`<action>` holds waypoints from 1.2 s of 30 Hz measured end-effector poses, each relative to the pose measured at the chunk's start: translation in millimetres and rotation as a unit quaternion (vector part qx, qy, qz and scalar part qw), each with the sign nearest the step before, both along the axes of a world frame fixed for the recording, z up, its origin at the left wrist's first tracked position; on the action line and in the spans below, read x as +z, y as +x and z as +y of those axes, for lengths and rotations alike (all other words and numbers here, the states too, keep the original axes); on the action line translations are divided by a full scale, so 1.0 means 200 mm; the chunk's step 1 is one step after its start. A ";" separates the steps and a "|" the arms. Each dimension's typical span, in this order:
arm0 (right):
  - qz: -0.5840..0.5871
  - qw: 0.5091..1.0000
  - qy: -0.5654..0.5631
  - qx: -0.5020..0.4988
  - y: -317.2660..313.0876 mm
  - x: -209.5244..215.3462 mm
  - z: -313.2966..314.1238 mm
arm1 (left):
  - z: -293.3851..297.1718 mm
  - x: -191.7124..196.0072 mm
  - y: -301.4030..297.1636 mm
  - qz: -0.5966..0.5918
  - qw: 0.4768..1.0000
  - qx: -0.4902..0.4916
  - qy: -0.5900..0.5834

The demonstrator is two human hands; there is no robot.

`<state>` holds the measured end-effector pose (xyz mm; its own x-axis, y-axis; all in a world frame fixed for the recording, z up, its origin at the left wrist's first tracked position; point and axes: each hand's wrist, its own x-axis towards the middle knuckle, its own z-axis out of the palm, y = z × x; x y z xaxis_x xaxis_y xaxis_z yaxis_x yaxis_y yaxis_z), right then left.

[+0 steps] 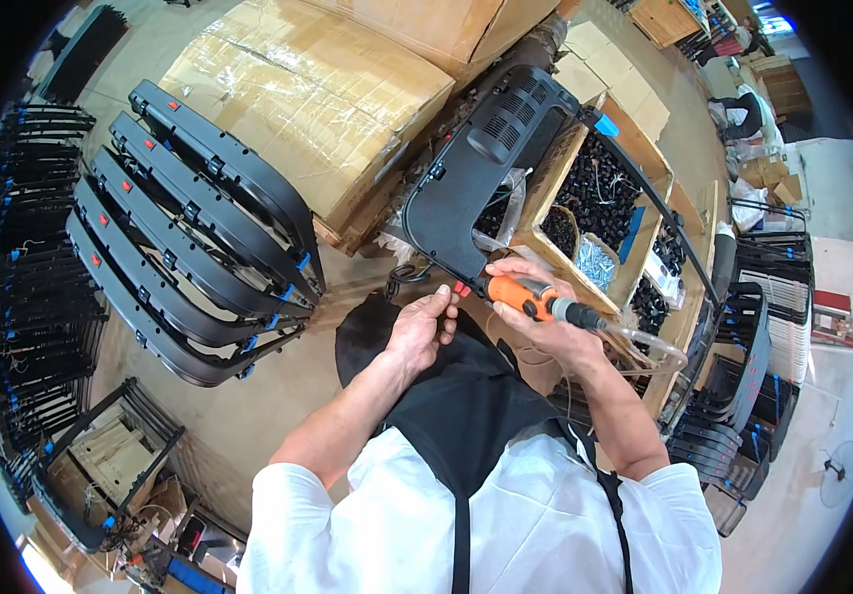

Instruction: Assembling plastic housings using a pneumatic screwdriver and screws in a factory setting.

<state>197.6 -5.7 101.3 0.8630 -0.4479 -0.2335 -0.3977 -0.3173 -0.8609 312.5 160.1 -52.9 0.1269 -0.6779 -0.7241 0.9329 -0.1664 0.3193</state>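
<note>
In front of me a black plastic housing (pixel 456 203) with a vented motor cover lies across the bench, its rounded end toward me. My right hand (pixel 550 332) is wrapped round an orange and black pneumatic screwdriver (pixel 525 297), with its tip against or close to the housing's near end. A hose curves away from the tool's rear. My left hand (pixel 425 329) is closed, thumb against curled fingers, just left of a small red switch (pixel 461 288) at that same end. What those fingers hold, if anything, is hidden. A black cable (pixel 405 277) hangs beside the housing.
On the right a wooden partitioned box (pixel 557 188) holds black small parts and silvery screws (pixel 596 262). Large cardboard boxes (pixel 313 94) stand ahead. Several curved black frames (pixel 179 228) with red switches are on the left, more frames (pixel 31 287) stacked beyond.
</note>
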 end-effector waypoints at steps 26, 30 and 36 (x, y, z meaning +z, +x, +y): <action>-0.140 0.990 0.013 0.019 0.10 -0.02 0.06 | -0.12 0.12 0.13 0.207 0.961 0.171 -0.067; -0.129 0.991 0.001 0.017 0.13 -0.02 0.06 | -0.14 0.11 0.14 0.221 0.962 0.149 -0.056; -0.101 0.995 0.003 -0.003 0.20 -0.08 0.07 | -0.16 0.05 0.15 0.227 0.956 0.153 -0.102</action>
